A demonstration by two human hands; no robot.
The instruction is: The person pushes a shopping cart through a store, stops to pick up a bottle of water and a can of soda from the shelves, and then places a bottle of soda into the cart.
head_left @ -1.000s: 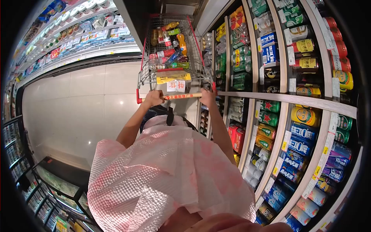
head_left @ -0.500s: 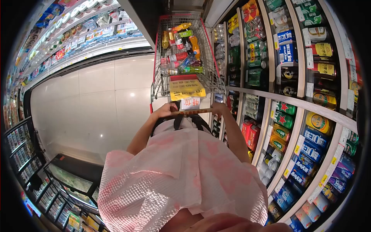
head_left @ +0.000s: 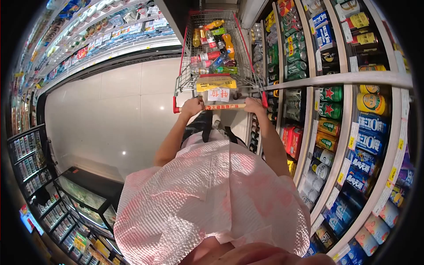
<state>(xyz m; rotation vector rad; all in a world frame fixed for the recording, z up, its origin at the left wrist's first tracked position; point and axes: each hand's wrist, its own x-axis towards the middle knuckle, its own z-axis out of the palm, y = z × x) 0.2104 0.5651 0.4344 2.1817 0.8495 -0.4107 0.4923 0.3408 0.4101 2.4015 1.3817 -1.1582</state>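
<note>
A shopping cart (head_left: 251, 66) with red edges stands in front of me, holding several drink bottles (head_left: 212, 44) in orange, red, green and dark colours. My left hand (head_left: 193, 107) is wrapped round the left part of its handle bar (head_left: 225, 106). Near the bar's right end, my right hand (head_left: 255, 105) grips the same handle. A yellow sign (head_left: 215, 83) and a white card with red characters (head_left: 218, 95) hang on the cart's near side, just beyond the handle.
Shelves of cans and drink packs (head_left: 329, 128) run close along the right. A lit refrigerated display (head_left: 110, 39) lines the upper left. Pale floor tiles (head_left: 110, 119) lie left of the cart, with a black-framed glass case (head_left: 86, 196) at the lower left.
The cart's handle and both hands are farther from my body, with my arms more extended. The shelves on the right have shifted in view. Both hands are still on the handle.
</note>
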